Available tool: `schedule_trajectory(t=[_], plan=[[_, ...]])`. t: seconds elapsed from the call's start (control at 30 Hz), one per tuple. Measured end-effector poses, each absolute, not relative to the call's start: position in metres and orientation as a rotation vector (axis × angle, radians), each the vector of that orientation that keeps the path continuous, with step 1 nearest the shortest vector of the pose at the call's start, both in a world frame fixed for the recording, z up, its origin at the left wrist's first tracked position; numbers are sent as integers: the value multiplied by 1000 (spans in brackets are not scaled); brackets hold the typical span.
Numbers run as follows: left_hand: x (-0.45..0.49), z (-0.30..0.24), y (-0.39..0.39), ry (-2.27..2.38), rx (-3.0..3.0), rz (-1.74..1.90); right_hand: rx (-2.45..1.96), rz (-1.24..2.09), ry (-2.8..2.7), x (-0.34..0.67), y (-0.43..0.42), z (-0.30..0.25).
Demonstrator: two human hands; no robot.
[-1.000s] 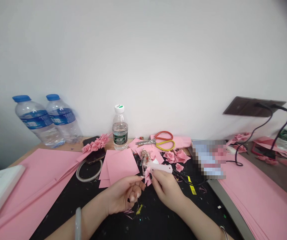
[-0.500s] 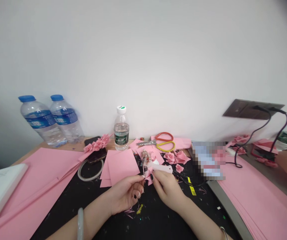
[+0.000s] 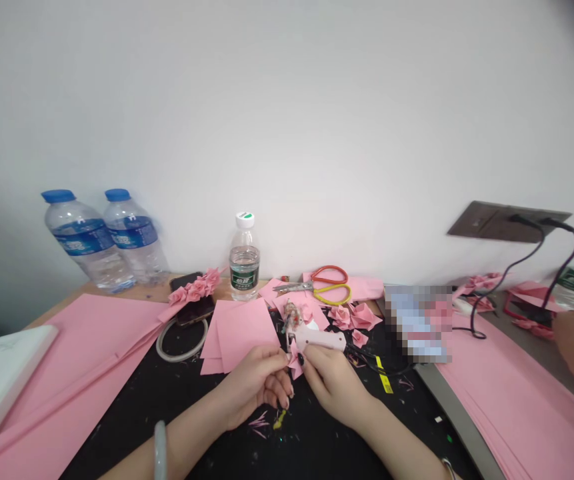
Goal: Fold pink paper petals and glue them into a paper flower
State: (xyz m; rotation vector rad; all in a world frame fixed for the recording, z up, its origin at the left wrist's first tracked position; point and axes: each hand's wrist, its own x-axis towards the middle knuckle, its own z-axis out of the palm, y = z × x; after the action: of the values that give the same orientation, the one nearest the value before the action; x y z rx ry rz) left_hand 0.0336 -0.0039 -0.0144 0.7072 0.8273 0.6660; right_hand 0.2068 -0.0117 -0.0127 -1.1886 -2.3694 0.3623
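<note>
Bright, flat indoor light, soft shadows only, no hard glare on the white wall point(image 3: 287, 100). Wide-lens bend at the frame edges, table edge point(image 3: 117, 288) bowed. Dark vignette top right, dim lower left. Blocky pixelated patch point(image 3: 417, 322) right of center, details unreadable.

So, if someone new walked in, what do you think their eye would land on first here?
The pink paper stands out first: large sheets cover the desk on both sides, with paper roses at the centre. Next come the small glue gun just above the right hand, the red-and-yellow scissors behind it, and two blue-capped water bottles at back left.
</note>
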Motion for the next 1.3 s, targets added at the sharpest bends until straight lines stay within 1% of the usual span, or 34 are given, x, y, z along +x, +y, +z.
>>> schedule_trajectory(t=[0.2,0.4,0.6,0.73,0.83,1.0,1.07,1.17,1.3], plan=[[37,-15,-7,849,804,680,-1145,401,-2371,207,-12,-11],[38,-15,-4,899,1032,672,-1140,441,-2356,206,-14,-8],[34,-20,0,840,1260,760,-1215,436,-2287,208,-10,-8],[31,-17,0,887,1401,831,-1289,513,-2166,207,-9,-9],[29,-12,0,942,1493,896,-1269,658,-2043,204,-11,-9],[25,-5,-1,1019,1657,950,-1130,1204,-1702,197,-11,-10],[24,-5,-1,1049,1703,980,-1094,1360,-1552,196,-10,-12],[24,-7,0,1071,1692,993,-1071,1479,-1437,196,-7,-14],[24,-8,-1,910,1514,1019,-1051,1479,-1414,199,-4,-13]])
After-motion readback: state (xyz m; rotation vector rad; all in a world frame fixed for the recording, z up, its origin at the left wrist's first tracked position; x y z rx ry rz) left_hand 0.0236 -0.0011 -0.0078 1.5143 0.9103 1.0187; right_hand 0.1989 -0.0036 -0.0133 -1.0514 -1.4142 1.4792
